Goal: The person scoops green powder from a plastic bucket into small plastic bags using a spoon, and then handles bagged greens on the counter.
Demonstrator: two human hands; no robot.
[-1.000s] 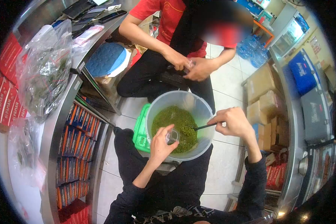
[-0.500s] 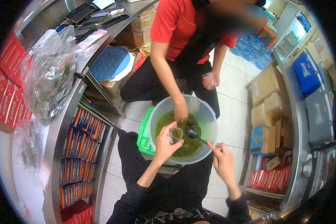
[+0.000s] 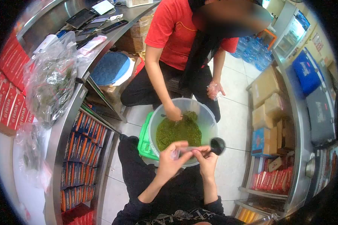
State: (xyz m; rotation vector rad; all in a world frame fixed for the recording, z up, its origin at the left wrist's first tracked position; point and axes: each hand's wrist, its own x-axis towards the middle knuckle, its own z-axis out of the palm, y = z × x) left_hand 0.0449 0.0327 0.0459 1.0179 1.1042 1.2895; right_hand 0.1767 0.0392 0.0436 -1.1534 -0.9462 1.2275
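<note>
Bucket (image 3: 209, 129): It is holding green mixture (image 3: 176, 133); a broad layer is remaining across the bottom.
Left hand (image 3: 169, 165): It is gripping a small clear cup (image 3: 175, 153) above the bucket's near edge.
Right hand (image 3: 206, 163): It is clutching a black spoon (image 3: 218, 146), fingertips pinching beside the cup; the spoon's bowl is pointing past the near right edge.
Co-worker's hand (image 3: 172, 112): It is resting in the mixture, inside the far left edge.
Progress: Much mixture is apparently awaiting use; the cup's contents are not showing clearly, so whether it is already filled is staying uncertain.
</note>
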